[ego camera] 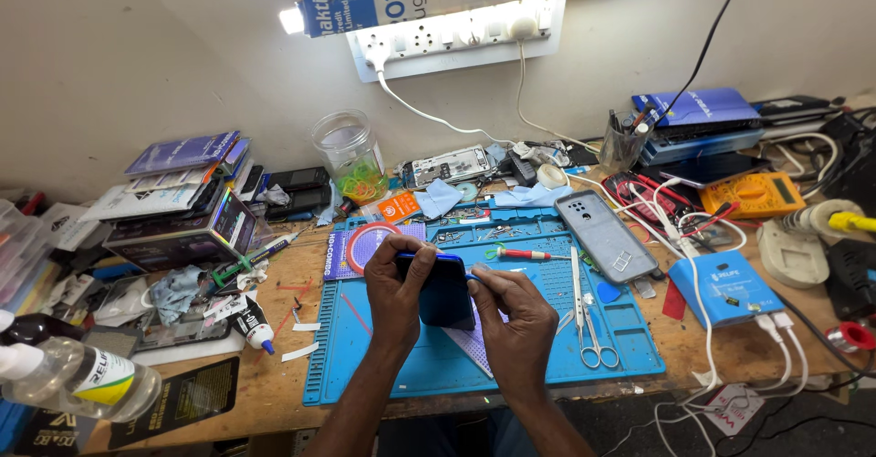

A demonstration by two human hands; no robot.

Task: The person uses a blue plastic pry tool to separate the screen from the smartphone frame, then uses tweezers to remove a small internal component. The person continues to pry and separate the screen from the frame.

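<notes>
My left hand (401, 293) grips a dark blue phone (447, 295), holding it tilted on edge above the blue work mat (383, 366). My right hand (516, 316) pinches the phone's right side, with fingertips pressed at its upper right corner. A small blue pick seems to show at that corner, though I cannot tell for sure. A grey phone back cover (605, 234) lies on the mat to the right. Tweezers (576, 284) and small scissors (595, 338) lie beside my right hand.
A roll of red tape (358, 243), a red-handled screwdriver (522, 254) and a clear jar (351, 156) sit behind the mat. Boxes (182, 211) are stacked at left, a spray bottle (73, 379) near left. A blue box (730, 288), yellow multimeter (757, 192) and cables crowd the right.
</notes>
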